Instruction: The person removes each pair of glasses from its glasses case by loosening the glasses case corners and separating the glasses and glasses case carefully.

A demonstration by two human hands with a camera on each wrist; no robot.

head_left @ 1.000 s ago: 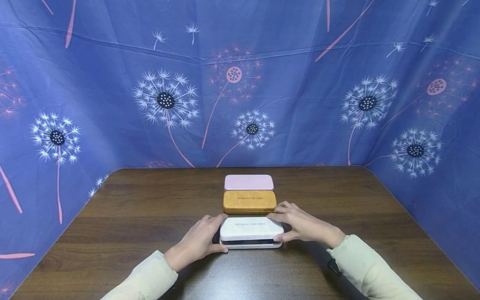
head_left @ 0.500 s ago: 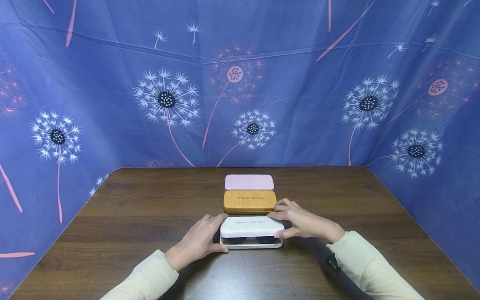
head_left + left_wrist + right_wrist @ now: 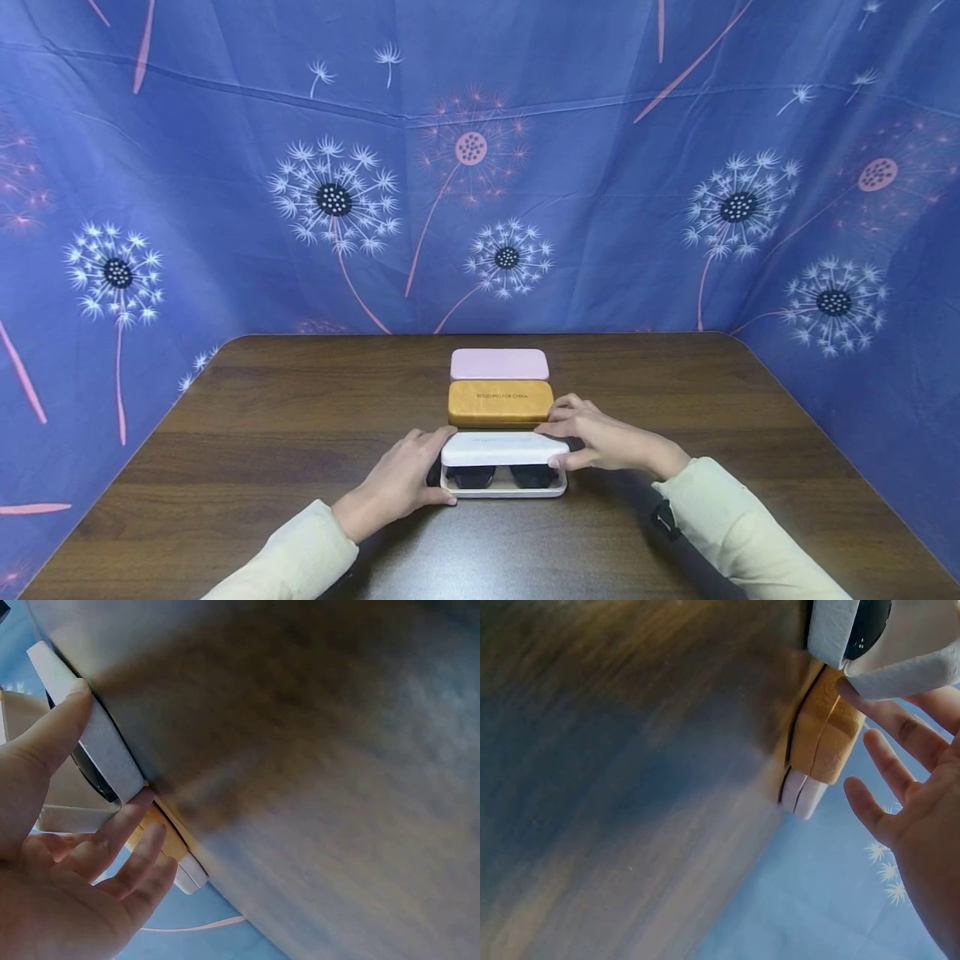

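Observation:
A white glasses case (image 3: 506, 448) lies on the table with its lid partly raised, and dark sunglasses (image 3: 474, 476) show inside its lower half. At its left end my left hand (image 3: 395, 472) holds the base, thumb at the front and fingers behind, as the left wrist view also shows. On the right my right hand (image 3: 603, 438) grips the lid, its thumb at the lid's front edge and a finger near the hinge. In the right wrist view the raised lid (image 3: 907, 673) stands apart from the base; the right thumb is out of that view.
Just behind the white case is a mustard-yellow glasses case (image 3: 500, 403), closed. Beyond that lies a closed pale pink case (image 3: 498, 364). The brown wooden table (image 3: 300, 400) ends at a blue dandelion-print cloth (image 3: 600, 275).
The white case's lid has swung further up and back with my right thumb, uncovering more of the sunglasses. My left hand has stayed on the base.

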